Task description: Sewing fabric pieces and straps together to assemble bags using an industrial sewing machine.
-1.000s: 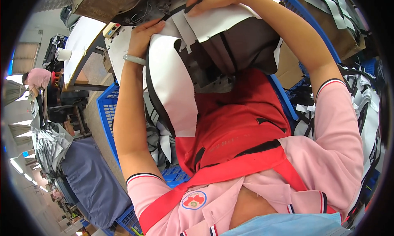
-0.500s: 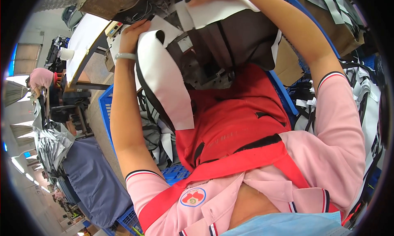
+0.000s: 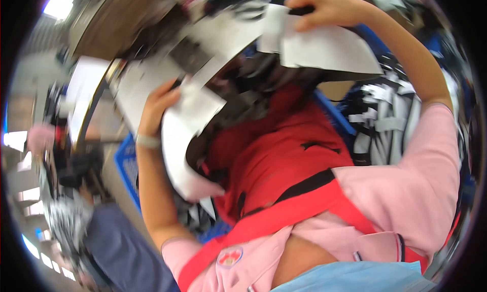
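Stretched between my hands is a white fabric piece (image 3: 185,150) with dark backing, its middle part a narrow white strip. My left hand (image 3: 160,107) pinches its left part near a corner, where one broad white flap hangs down and curls beside my forearm. At the upper right my right hand (image 3: 324,8) grips the other end by its upper edge, with thumb and fingers closed on it. Another white flap (image 3: 329,51) spreads below that hand. Dark folds of material hang between the two ends, above my red apron (image 3: 289,150). Motion blurs their detail.
A white worktable (image 3: 134,86) with blurred dark equipment (image 3: 190,53) lies beyond my hands. Blue crates (image 3: 129,167) stand at both sides. Black-and-white strap pieces (image 3: 390,114) are heaped at right. Dark blue cloth (image 3: 124,246) covers something at lower left; another person (image 3: 43,140) is farther off.
My hands are farther apart and lower in view, the right one shifted rightward. The fabric has come away from the equipment and is pulled wider. The whole view has tilted and blurred.
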The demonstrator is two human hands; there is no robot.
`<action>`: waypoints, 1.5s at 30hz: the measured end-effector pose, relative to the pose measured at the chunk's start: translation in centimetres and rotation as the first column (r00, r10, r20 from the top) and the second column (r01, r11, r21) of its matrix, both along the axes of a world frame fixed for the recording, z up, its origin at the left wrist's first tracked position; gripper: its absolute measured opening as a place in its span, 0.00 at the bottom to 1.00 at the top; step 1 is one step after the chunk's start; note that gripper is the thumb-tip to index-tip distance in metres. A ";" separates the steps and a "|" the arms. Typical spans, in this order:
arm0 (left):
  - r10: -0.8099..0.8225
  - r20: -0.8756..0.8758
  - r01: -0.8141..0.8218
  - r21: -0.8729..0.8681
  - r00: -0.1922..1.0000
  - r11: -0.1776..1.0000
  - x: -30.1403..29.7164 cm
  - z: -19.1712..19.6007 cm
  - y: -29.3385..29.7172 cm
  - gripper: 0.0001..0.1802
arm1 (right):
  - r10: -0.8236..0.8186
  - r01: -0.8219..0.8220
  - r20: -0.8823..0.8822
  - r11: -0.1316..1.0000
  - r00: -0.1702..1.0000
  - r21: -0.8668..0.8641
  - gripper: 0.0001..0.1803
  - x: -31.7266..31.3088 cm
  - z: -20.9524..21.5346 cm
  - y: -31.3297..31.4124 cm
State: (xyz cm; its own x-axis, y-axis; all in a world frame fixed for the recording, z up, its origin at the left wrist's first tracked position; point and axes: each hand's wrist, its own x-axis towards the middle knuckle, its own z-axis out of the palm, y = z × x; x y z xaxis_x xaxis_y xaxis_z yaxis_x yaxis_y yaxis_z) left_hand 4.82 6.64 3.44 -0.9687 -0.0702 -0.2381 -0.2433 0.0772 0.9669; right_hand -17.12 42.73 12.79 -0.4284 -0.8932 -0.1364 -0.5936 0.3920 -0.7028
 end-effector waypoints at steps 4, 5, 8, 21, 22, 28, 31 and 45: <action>0.011 0.045 -0.015 0.079 0.999 0.997 1.2 -1.1 0.8 0.23 | -0.247 0.233 -0.079 0.961 0.966 -0.151 0.17 -7.2 2.7 5.8; -0.011 0.044 0.007 0.099 0.999 0.995 0.2 -1.3 1.5 0.22 | -0.390 0.316 -0.348 0.915 0.853 -0.251 0.16 -10.4 3.2 8.7; -0.009 0.082 -0.003 0.147 0.997 0.989 -0.3 -1.7 2.9 0.20 | -0.726 0.414 -0.470 0.679 0.502 -0.607 0.15 -17.9 6.8 16.7; -0.013 0.183 0.000 0.073 0.983 0.997 -1.3 -3.3 7.0 0.20 | -0.935 0.898 -0.355 0.163 0.008 -0.408 0.32 -33.9 1.1 23.2; 0.022 0.198 -0.033 0.056 0.980 0.998 -0.8 -3.0 6.9 0.20 | -0.980 0.878 -0.063 0.196 0.188 -0.437 0.17 -32.6 -2.7 20.4; 0.021 0.179 -0.025 0.019 0.984 1.000 -2.1 -3.7 6.2 0.20 | -0.424 0.343 -0.431 0.904 0.796 -0.257 0.15 -25.6 -12.6 6.1; 0.064 0.148 -0.069 0.030 0.987 0.997 -1.4 -4.1 5.1 0.22 | -0.138 0.012 -0.391 0.951 0.910 -0.308 0.12 -17.1 -12.8 -3.4; 0.250 0.066 -0.254 0.071 0.966 0.965 2.9 -3.2 3.0 0.20 | -0.282 0.310 -0.605 0.949 0.744 -0.060 0.21 -12.1 -17.0 -13.5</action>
State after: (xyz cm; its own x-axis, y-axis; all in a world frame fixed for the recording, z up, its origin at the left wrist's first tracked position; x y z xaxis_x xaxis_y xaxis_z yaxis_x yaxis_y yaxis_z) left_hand 7.75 9.63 0.25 -0.9070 -0.2892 -0.3061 -0.2993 -0.0685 0.9517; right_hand -29.21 29.22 -4.25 -0.6768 -0.7072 0.2045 -0.7357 0.6400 -0.2218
